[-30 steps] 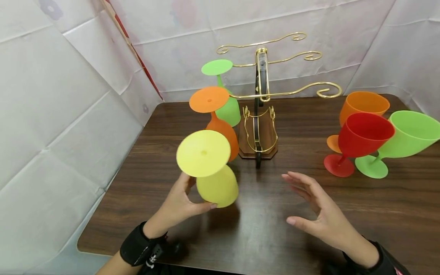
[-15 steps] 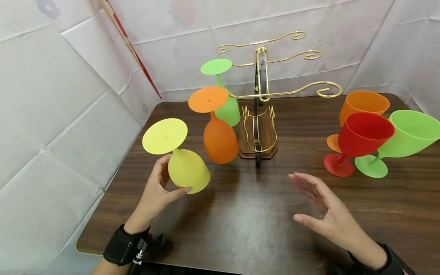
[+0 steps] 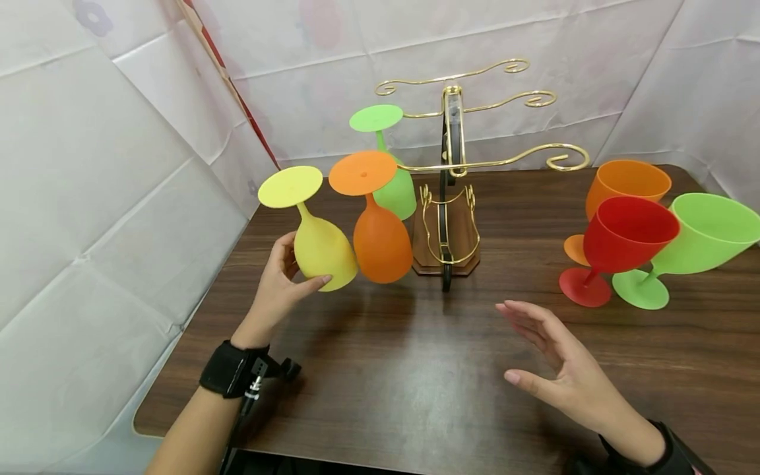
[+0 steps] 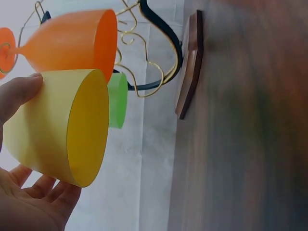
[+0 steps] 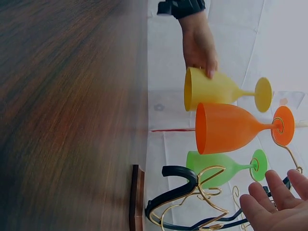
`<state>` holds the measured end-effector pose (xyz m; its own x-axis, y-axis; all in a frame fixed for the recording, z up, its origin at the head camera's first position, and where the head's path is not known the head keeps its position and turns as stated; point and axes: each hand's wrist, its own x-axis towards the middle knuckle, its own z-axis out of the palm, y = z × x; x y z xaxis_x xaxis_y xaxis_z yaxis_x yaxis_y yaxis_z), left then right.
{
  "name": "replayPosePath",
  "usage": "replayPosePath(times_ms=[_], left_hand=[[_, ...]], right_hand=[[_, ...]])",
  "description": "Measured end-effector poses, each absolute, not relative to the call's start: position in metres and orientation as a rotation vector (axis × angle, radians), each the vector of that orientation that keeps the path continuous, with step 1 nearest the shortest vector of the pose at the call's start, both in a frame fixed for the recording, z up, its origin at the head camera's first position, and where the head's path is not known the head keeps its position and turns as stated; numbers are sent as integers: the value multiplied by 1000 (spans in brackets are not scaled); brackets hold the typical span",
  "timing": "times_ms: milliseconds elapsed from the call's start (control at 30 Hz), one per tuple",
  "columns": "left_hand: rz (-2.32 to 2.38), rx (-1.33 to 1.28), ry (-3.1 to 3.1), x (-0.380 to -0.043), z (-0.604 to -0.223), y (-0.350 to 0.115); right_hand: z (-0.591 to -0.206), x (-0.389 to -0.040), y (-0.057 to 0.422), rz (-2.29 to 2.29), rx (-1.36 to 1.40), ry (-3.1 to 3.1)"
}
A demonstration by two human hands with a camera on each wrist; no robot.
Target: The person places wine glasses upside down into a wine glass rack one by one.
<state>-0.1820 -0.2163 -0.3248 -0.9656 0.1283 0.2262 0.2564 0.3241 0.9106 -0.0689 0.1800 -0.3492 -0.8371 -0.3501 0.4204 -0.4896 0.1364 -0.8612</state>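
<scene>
My left hand [image 3: 279, 284] grips the bowl of a yellow wine goblet [image 3: 323, 254], held upside down with its flat foot up. In the left wrist view the thumb and fingers [image 4: 45, 190] curl round the yellow bowl, its mouth facing the table. Just right of it an orange goblet [image 3: 380, 244] hangs inverted by its foot from a gold wire arm of the rack [image 3: 454, 132]. Behind hangs a green goblet [image 3: 394, 194], also inverted. My right hand [image 3: 561, 366] hovers over the table in front of the rack, fingers extended, holding nothing.
On the right stand a red goblet [image 3: 629, 231], a second green goblet [image 3: 709, 231] and a second orange goblet [image 3: 629, 177], all upright. The rack has a wooden base [image 3: 424, 257] and gold arms reaching right. White cloth [image 3: 119, 198] lines the back and left of the table [image 3: 427, 396].
My left hand has carried the yellow goblet left, then away from me, so it now sits beside the hanging orange one. The right hand has shifted slightly right.
</scene>
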Motion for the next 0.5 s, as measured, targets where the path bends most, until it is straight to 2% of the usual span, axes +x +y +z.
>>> replayPosePath(times_ms=[500], left_hand=[[-1700, -204, -2485, -245, -299, -199]], right_hand=[[-348, -67, 179, 1747, 874, -2310]])
